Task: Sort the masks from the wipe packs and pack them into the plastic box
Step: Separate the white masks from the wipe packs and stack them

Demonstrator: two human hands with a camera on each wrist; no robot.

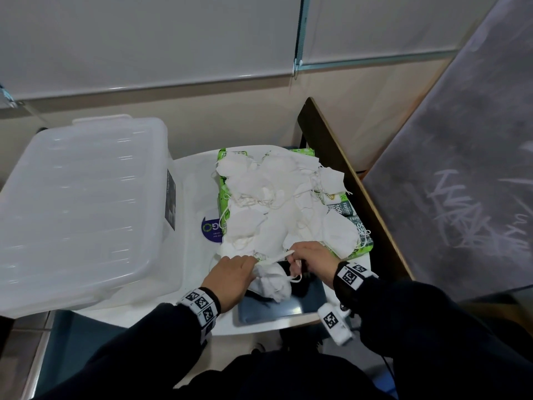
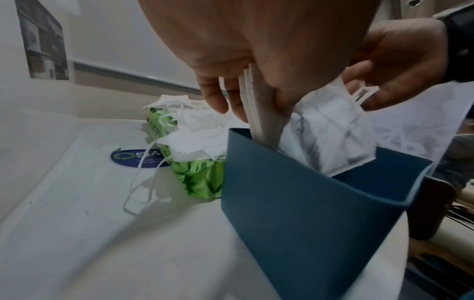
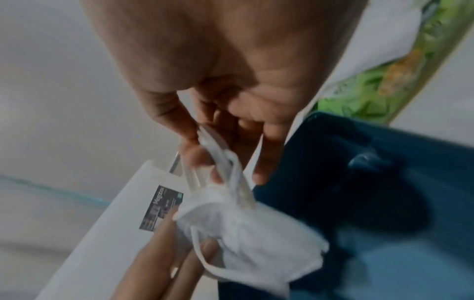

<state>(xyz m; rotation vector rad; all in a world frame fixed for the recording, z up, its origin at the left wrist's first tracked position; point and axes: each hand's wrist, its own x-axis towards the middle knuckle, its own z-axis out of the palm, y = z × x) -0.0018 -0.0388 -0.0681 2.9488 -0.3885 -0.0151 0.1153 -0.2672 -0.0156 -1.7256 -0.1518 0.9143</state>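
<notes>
both hands [image 1: 230, 274] on masks [image 1: 271, 280] (over box [image 1: 288, 308])

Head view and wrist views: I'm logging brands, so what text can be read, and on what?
"FAVORI", "100": green wipe pack, partly covered by white masks.
"G" with ring logo, upside down: round blue sticker on white table; small print unreadable.
"Wegabox", uncertain: label on clear plastic storage box; blurred.

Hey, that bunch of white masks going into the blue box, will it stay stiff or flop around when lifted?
Probably floppy: the masks sag and crumple below the left hand. Likely light, since the right hand lifts one side by thin ear loops. Those loops may snag on the blue box rim.
</notes>
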